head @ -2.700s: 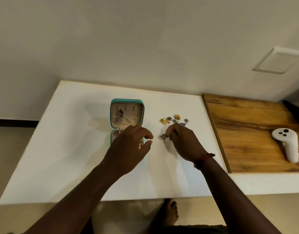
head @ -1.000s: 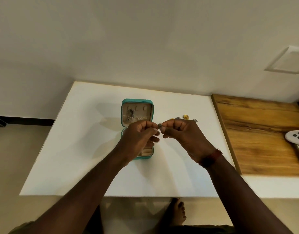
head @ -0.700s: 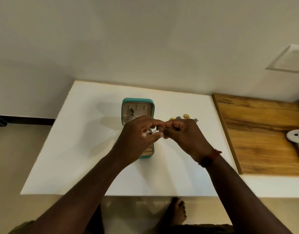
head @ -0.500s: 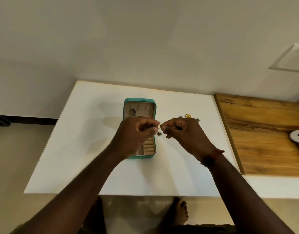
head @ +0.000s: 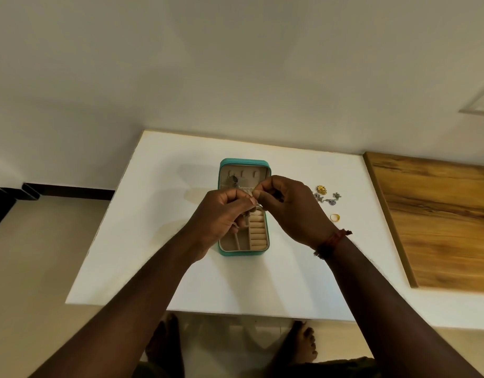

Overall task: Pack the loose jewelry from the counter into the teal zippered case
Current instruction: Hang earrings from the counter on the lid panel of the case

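Teal case (head: 244, 252): lies open on the white worktop (head: 153, 214), lid flat on the far side, tray on the near side. A dark earring (head: 234, 180) hangs in the lid lining. A column of beige ring rolls (head: 256, 233) fills the right part of the tray.

Left hand (head: 221, 216): held above the middle of the case, fingers curled, thumb and forefinger pinching a small metal piece (head: 258, 205).

Right hand (head: 292, 211): held just right of the case's hinge line, fingertips meeting those of the left hand, pinching the same piece from the other side. The piece is too small to identify further. It is held clear of the tray, over the upper end of the ring rolls. A red thread band (head: 333, 240) sits on the right wrist.

Loose jewelry, on the worktop right of the case: a gold flower piece (head: 321, 189) farthest back, a cluster of silver pieces (head: 328, 199) just beside it, and a gold ring (head: 335, 217) nearer, apart from the cluster.

A wooden board (head: 432, 219) lies farther right of the case, beyond the jewelry.
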